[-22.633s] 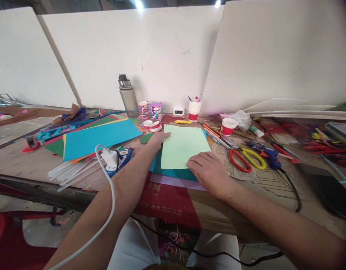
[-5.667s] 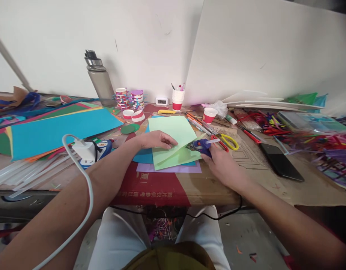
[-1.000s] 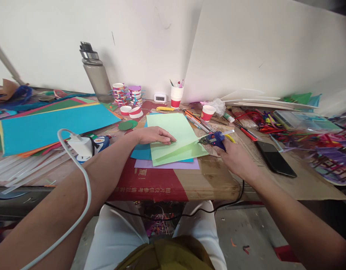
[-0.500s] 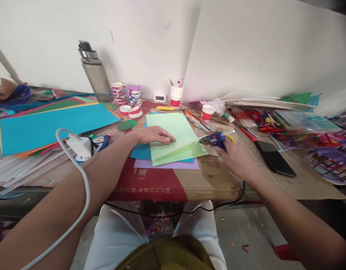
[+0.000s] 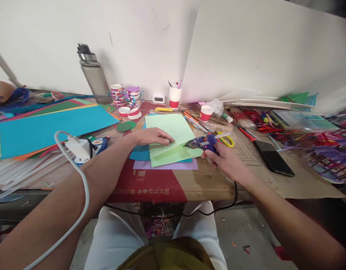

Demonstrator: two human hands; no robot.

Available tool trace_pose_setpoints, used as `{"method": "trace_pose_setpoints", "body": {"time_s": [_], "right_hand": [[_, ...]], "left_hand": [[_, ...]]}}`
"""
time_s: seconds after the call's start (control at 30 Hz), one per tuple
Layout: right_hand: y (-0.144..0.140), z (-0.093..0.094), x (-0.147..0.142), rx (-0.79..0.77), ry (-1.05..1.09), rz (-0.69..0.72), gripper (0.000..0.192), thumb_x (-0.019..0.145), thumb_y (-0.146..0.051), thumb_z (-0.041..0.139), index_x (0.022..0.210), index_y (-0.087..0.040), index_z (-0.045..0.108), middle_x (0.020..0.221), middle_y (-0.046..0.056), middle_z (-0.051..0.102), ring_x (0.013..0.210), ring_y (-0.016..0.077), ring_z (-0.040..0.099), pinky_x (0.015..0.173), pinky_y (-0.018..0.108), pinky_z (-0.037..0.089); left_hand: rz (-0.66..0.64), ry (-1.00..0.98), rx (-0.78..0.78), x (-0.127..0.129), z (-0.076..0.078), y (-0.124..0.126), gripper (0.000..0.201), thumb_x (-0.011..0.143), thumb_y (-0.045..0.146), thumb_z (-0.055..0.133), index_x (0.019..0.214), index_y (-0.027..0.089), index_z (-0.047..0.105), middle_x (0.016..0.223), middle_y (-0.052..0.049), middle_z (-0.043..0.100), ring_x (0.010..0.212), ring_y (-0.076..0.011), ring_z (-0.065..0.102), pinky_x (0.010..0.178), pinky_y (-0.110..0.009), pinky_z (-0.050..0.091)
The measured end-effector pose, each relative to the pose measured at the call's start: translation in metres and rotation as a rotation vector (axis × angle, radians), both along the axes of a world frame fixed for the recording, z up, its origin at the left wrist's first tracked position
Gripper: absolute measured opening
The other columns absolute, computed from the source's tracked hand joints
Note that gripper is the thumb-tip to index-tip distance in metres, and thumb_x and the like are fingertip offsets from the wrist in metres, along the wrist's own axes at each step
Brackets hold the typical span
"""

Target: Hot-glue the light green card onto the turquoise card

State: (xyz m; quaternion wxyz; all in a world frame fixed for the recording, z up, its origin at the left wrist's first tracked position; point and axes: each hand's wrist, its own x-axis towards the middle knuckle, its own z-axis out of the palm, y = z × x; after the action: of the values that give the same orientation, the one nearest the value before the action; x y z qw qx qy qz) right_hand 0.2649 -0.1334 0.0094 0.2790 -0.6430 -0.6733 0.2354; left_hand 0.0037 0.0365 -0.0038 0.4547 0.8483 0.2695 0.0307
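My left hand (image 5: 154, 136) lies on a light green sheet of paper (image 5: 173, 123), its fingers stretched out loosely and pressing down on it. The sheet is folded over, with one flap raised along its lower right side. Beneath it are a blue sheet (image 5: 139, 153) and a purple sheet (image 5: 166, 165). My right hand (image 5: 227, 157) is closed around the handle of a blue hot glue gun (image 5: 206, 142). A clear glue stick (image 5: 223, 135) pokes out of its back end. The nozzle points left, over the right part of the green paper; whether it touches is unclear.
Yellow-handled scissors (image 5: 227, 139) and a black phone (image 5: 274, 157) lie to the right. Paper cups (image 5: 206, 113), pens and a water bottle (image 5: 94, 78) stand behind. Coloured paper (image 5: 57, 123) and a white plug (image 5: 78, 147) are at left. A black cable (image 5: 190, 213) hangs across my lap.
My right hand has brought the glue gun leftward, so its nozzle is now over the green paper and the yellow scissors behind show more. My left hand has stayed in place.
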Motion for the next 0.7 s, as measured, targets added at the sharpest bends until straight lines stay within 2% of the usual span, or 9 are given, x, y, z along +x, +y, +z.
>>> {"method": "trace_pose_setpoints", "body": {"time_s": [0.1,0.23,0.37,0.43,0.53,0.6,0.7], "right_hand": [[-0.004,-0.003,0.012,-0.128,0.344,0.039,0.036,0.082,-0.052,0.052,0.088,-0.017,0.055,0.073,0.002,0.058,0.061,0.0139,0.054,0.051,0.026,0.046],[-0.012,-0.004,0.031,-0.204,0.596,0.002,0.040,0.075,-0.055,0.062,0.087,-0.017,0.055,0.067,-0.001,0.053,0.053,0.0100,0.050,0.047,0.023,0.044],[-0.007,0.005,0.052,-0.112,0.804,-0.116,0.035,0.072,-0.049,0.067,0.085,-0.019,0.054,0.064,-0.003,0.051,0.051,0.0095,0.047,0.042,0.021,0.041],[0.005,0.008,0.067,-0.025,0.873,-0.228,0.028,0.072,-0.041,0.068,0.084,-0.020,0.054,0.066,-0.003,0.052,0.051,0.0090,0.047,0.041,0.020,0.040],[0.033,0.006,0.093,0.041,0.873,-0.484,0.015,0.077,-0.027,0.065,0.080,-0.019,0.052,0.064,-0.003,0.052,0.048,0.0078,0.046,0.041,0.019,0.043],[0.054,0.000,0.108,0.040,0.763,-0.621,0.013,0.081,-0.024,0.061,0.075,-0.017,0.051,0.061,-0.002,0.052,0.046,0.0073,0.046,0.043,0.020,0.046],[0.082,-0.011,0.121,0.011,0.547,-0.683,0.017,0.082,-0.025,0.062,0.072,-0.017,0.051,0.055,-0.002,0.052,0.043,0.0080,0.047,0.045,0.023,0.048]], "left_hand": [[0.002,0.000,0.022,0.000,0.002,-0.003,0.042,0.083,0.046,0.056,0.118,0.024,0.064,0.122,-0.001,0.064,0.111,-0.0185,0.057,0.092,-0.023,0.040],[-0.008,0.000,0.076,-0.001,0.001,-0.002,0.042,0.083,0.046,0.056,0.118,0.025,0.064,0.120,-0.001,0.065,0.111,-0.0185,0.056,0.092,-0.023,0.039],[0.001,0.015,0.080,-0.002,0.001,-0.001,0.042,0.082,0.047,0.057,0.118,0.025,0.064,0.121,0.000,0.064,0.113,-0.0192,0.055,0.093,-0.023,0.038],[0.000,-0.004,0.054,-0.002,-0.001,-0.002,0.043,0.081,0.047,0.059,0.117,0.025,0.064,0.121,-0.001,0.064,0.112,-0.0192,0.055,0.092,-0.024,0.039],[-0.024,-0.059,0.005,-0.001,-0.004,-0.003,0.045,0.076,0.045,0.065,0.116,0.023,0.064,0.122,-0.004,0.063,0.105,-0.0179,0.058,0.089,-0.025,0.042],[-0.041,-0.085,0.000,0.000,-0.006,-0.003,0.045,0.073,0.043,0.069,0.113,0.022,0.066,0.124,-0.005,0.061,0.102,-0.0173,0.058,0.088,-0.025,0.044],[-0.057,-0.084,0.022,0.001,-0.007,-0.003,0.044,0.069,0.043,0.073,0.105,0.020,0.068,0.125,-0.007,0.058,0.103,-0.0176,0.058,0.088,-0.026,0.045]]}}
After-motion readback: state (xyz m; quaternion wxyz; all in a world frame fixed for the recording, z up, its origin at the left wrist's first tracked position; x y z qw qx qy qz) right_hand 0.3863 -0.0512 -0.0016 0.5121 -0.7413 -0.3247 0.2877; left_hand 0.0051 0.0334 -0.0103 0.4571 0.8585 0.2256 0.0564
